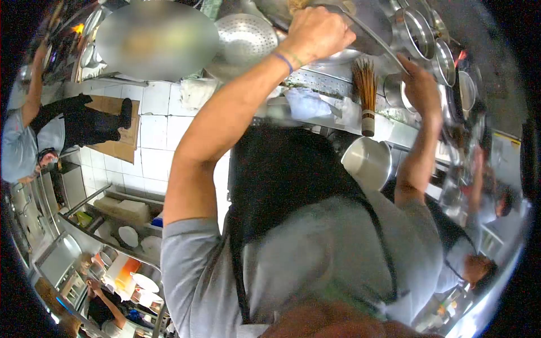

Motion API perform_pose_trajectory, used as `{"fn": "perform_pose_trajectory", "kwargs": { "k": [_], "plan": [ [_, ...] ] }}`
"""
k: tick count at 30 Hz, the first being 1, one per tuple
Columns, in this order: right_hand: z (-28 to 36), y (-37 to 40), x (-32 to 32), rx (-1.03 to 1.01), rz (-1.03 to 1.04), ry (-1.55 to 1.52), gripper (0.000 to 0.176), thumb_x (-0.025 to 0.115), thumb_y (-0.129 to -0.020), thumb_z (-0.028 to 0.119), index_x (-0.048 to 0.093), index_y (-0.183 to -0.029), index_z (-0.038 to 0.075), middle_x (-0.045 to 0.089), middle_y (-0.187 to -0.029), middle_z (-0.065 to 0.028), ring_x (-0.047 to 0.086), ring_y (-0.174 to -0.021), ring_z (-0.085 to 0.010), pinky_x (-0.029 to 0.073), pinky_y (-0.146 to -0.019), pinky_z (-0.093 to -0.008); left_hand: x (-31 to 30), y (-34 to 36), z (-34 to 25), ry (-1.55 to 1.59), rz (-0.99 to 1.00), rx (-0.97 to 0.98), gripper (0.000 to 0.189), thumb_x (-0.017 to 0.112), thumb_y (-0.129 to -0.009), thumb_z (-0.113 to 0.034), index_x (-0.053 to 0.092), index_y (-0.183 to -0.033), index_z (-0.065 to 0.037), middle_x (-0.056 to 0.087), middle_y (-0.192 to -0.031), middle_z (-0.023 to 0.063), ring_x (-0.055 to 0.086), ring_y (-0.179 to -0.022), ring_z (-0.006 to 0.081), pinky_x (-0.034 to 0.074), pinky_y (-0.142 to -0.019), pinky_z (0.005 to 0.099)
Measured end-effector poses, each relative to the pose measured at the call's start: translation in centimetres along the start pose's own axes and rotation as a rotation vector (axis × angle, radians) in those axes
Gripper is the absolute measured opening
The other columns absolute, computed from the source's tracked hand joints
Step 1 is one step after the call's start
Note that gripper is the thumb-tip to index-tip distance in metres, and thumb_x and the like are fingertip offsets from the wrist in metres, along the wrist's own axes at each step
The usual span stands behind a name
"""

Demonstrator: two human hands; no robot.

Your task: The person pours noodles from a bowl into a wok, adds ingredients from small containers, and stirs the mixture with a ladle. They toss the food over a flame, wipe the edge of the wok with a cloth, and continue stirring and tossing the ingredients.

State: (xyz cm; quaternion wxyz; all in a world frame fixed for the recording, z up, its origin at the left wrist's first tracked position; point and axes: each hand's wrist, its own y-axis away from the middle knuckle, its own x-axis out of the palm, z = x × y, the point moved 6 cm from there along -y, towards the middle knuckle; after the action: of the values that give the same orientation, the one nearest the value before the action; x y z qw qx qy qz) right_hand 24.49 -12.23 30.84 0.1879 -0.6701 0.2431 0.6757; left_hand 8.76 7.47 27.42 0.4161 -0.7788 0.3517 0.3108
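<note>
"Left hand [322,35]?"
"One, fist closed beside the wok [376,20]; contents, I cannot tell."
"Right hand [421,89]?"
"One, clamped on a long metal handle [383,47] slanting up by the wok."
"Step, and requirement?"
"Tool work at the wok, I'd judge from my remote seat; next calls for a steady right grip."

Yours: hands [321,32] [421,87], two; around you: long handle [376,39], one; brush [365,93], one; strainer [245,39], one; cardboard sheet [122,149], one; pots [363,162], at least three.
</note>
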Motion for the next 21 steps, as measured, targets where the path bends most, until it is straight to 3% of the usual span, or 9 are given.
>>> {"fn": "perform_pose_trajectory", "kwargs": {
  "k": [4, 5, 6, 8, 11, 16, 17, 20, 21],
  "plan": [
    [-1.0, -1.5, 4.0, -0.124, -0.270, -0.020, 0.047, 0.057, -0.094, 0.021, 0.051, -0.140, 0.028, 0.068, -0.104, -0.0210, 0.064, -0.094, -0.0434, 0.051, -0.082, -0.0502, 3.4, 4.2, 0.5, 0.035, 0.073, -0.008, 0.035, 0.057, -0.085, -0.033, 0.071, -0.064, -0.009, 0.064, -0.060, 0.0187, 0.066, -0.059, 0.0387, 0.056, -0.061, 0.0510],
    [0.7, 0.0, 1.4, 0.064, -0.087, -0.051, 0.047, 0.059, -0.092, 0.019, 0.054, -0.138, 0.027, 0.068, -0.101, -0.0213, 0.064, -0.094, -0.0441, 0.051, -0.083, -0.0495, 3.0, 5.4, 0.4, 0.051, 0.166, -0.026, 0.034, 0.057, -0.084, -0.032, 0.072, -0.064, -0.009, 0.064, -0.060, 0.0189, 0.066, -0.058, 0.0388, 0.056, -0.061, 0.0507],
    [0.5, 0.4, 0.0, 0.072, -0.068, -0.095, 0.048, 0.059, -0.092, 0.018, 0.053, -0.138, 0.029, 0.067, -0.105, -0.0222, 0.063, -0.098, -0.0434, 0.050, -0.083, -0.0491, 2.6, 6.5, 0.2, 0.067, 0.262, -0.041, 0.033, 0.058, -0.084, -0.031, 0.072, -0.064, -0.009, 0.064, -0.060, 0.0190, 0.066, -0.058, 0.0389, 0.056, -0.061, 0.0504],
    [0.1, 1.4, -0.9, 0.082, 0.008, -0.171, 0.050, 0.059, -0.091, 0.016, 0.053, -0.138, 0.033, 0.063, -0.114, -0.0239, 0.060, -0.107, -0.0420, 0.050, -0.085, -0.0484, 0.1, 5.0, -1.1, 0.064, 0.166, 0.016, 0.031, 0.060, -0.082, -0.031, 0.072, -0.065, -0.008, 0.065, -0.062, 0.0186, 0.066, -0.059, 0.0397, 0.056, -0.061, 0.0488],
    [-0.2, -0.8, 0.8, 0.005, -0.010, -0.106, 0.048, 0.060, -0.091, 0.019, 0.054, -0.138, 0.028, 0.064, -0.114, -0.0235, 0.062, -0.104, -0.0420, 0.050, -0.085, -0.0488, -1.3, 0.1, -0.6, 0.038, 0.005, -0.003, 0.032, 0.060, -0.082, -0.033, 0.072, -0.066, -0.008, 0.065, -0.064, 0.0185, 0.066, -0.061, 0.0401, 0.055, -0.061, 0.0487],
    [2.3, -3.5, 3.4, 0.146, -0.104, -0.093, 0.043, 0.058, -0.093, 0.017, 0.057, -0.135, 0.023, 0.065, -0.108, -0.0264, 0.063, -0.100, -0.0428, 0.050, -0.083, -0.0502, 3.9, 3.4, 0.9, 0.027, 0.078, -0.028, 0.034, 0.059, -0.086, -0.035, 0.072, -0.066, -0.010, 0.065, -0.063, 0.0187, 0.066, -0.059, 0.0386, 0.055, -0.061, 0.0499],
    [1.1, -2.9, 4.4, 0.089, -0.253, -0.173, 0.044, 0.059, -0.092, 0.016, 0.057, -0.135, 0.024, 0.065, -0.106, -0.0261, 0.063, -0.099, -0.0430, 0.050, -0.081, -0.0502, 3.6, 5.0, 0.7, 0.105, 0.088, -0.048, 0.032, 0.059, -0.085, -0.033, 0.072, -0.066, -0.011, 0.065, -0.063, 0.0184, 0.066, -0.057, 0.0376, 0.055, -0.060, 0.0493],
    [1.7, -0.2, 1.7, 0.108, -0.156, -0.207, 0.045, 0.061, -0.090, 0.014, 0.058, -0.134, 0.022, 0.065, -0.106, -0.0265, 0.063, -0.098, -0.0432, 0.050, -0.080, -0.0489, 3.5, 6.6, 0.6, 0.100, 0.084, 0.033, 0.031, 0.059, -0.084, -0.031, 0.071, -0.063, -0.011, 0.062, -0.059, 0.0184, 0.064, -0.053, 0.0371, 0.054, -0.056, 0.0470],
    [1.0, -0.3, 2.2, 0.051, -0.176, -0.221, 0.046, 0.059, -0.091, 0.020, 0.055, -0.136, 0.028, 0.065, -0.117, -0.0188, 0.062, -0.105, -0.0415, 0.051, -0.088, -0.0507, 3.4, 5.5, 0.8, 0.087, 0.084, -0.011, 0.032, 0.060, -0.084, -0.031, 0.071, -0.062, -0.011, 0.062, -0.057, 0.0186, 0.064, -0.053, 0.0372, 0.054, -0.056, 0.0473]
  ]
}}
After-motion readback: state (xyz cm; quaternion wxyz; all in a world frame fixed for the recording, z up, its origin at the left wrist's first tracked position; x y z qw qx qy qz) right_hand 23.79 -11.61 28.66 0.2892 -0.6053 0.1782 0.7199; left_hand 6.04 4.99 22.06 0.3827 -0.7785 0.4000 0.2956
